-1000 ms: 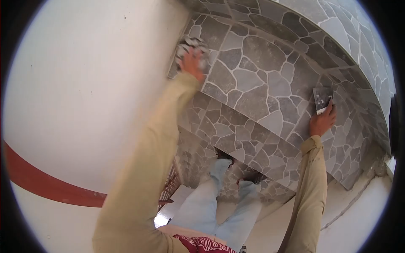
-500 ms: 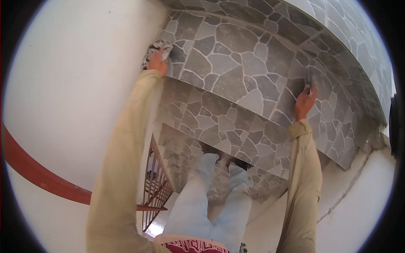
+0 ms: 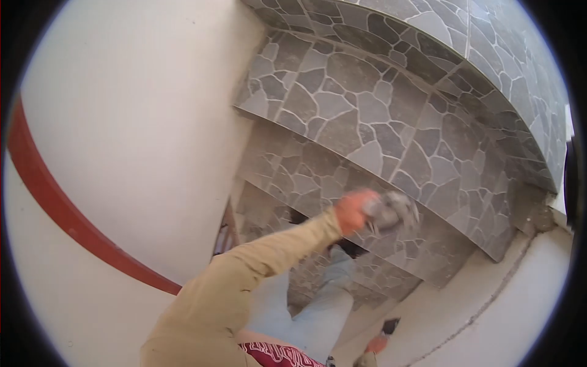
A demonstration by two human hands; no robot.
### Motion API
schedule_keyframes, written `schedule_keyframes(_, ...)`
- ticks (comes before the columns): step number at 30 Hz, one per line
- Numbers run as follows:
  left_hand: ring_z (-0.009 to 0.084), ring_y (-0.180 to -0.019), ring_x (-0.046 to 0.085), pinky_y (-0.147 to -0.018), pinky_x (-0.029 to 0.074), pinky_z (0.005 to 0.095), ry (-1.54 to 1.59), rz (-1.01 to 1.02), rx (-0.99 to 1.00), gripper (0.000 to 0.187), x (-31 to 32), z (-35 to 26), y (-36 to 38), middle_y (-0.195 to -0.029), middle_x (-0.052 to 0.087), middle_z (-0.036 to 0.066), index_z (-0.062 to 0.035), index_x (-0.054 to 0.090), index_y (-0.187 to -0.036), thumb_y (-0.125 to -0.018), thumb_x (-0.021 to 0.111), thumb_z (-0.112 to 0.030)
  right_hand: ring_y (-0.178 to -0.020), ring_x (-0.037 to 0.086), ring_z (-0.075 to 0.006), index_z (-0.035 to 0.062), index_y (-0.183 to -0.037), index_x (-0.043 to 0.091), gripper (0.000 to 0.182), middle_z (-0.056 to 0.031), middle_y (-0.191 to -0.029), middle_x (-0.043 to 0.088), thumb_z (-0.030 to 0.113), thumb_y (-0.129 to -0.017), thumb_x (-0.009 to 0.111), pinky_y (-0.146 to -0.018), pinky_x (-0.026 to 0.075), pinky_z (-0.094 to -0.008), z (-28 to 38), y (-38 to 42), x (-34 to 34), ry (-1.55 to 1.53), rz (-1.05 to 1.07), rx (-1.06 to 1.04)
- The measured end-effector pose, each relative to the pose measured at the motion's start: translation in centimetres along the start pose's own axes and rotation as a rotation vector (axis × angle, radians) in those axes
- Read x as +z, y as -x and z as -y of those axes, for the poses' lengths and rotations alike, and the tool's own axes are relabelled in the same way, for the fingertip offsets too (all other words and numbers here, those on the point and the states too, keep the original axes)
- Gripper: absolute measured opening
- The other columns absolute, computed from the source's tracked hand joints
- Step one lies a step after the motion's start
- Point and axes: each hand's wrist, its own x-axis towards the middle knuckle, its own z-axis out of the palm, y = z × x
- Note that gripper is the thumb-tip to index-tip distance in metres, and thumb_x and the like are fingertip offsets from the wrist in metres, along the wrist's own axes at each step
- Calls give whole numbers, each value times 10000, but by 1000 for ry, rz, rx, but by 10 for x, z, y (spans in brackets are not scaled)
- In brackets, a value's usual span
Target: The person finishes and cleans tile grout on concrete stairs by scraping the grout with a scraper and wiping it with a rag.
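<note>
My left hand (image 3: 354, 211), blurred by motion, is closed on a crumpled grey and white cloth (image 3: 392, 213) in front of the lower steps. The arm reaches across my body from the lower left. Low in the view, my right hand (image 3: 376, 344) holds a small dark flat tool (image 3: 390, 326), probably a scraper, near the right wall. The upper tiled step (image 3: 342, 92) has a grey stone pattern with pale joints, and neither hand touches it.
A white wall (image 3: 128, 134) with a red band (image 3: 79, 229) stands at the left. A curved tiled ledge (image 3: 446, 46) runs along the top right. A cracked pale wall (image 3: 513, 300) is at the lower right. Railing bars show partly beside my legs.
My left hand has lifted the cloth off the step's left end and swung right and down. My right hand has left the step's right side and dropped low with the tool.
</note>
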Motion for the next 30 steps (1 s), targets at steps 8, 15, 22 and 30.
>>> schedule_keyframes(8,426,-1274,491,-1095,379,488,-1047,-533,67,514,-331,111,-76,-1376,529,235,-23,481,-1425,-953,585,-195,-715,611,-317,-5,-1188,589,301,-178,-937,656,214,-995,515,-602,473,-447,70,36,-32,-640,238,804)
schedule_keyframes(15,460,-1412,326,-1162,274,535,-1229,-211,-75,922,-362,187,-119,-1552,304,291,5,303,-1527,-898,617,-591,-527,634,-275,1,-1272,492,350,-179,-835,660,204,-990,528,-408,482,-371,125,79,-17,-751,312,650)
schedule_keyframes(22,435,-1414,347,-1143,295,538,-1241,-526,-128,856,-349,227,-282,-1523,369,285,67,364,-1478,-957,464,-604,-536,651,-289,10,-1294,453,365,-187,-873,657,208,-996,524,-389,492,-395,145,144,-29,-812,356,1082)
schedule_keyframes(30,388,-1295,512,-1112,344,552,-784,-34,301,482,-27,117,-265,-1362,557,210,-52,572,-1303,-828,600,-126,-518,646,-286,15,-1272,445,343,-190,-902,652,199,-995,529,-382,499,-391,201,104,-2,-919,287,1025)
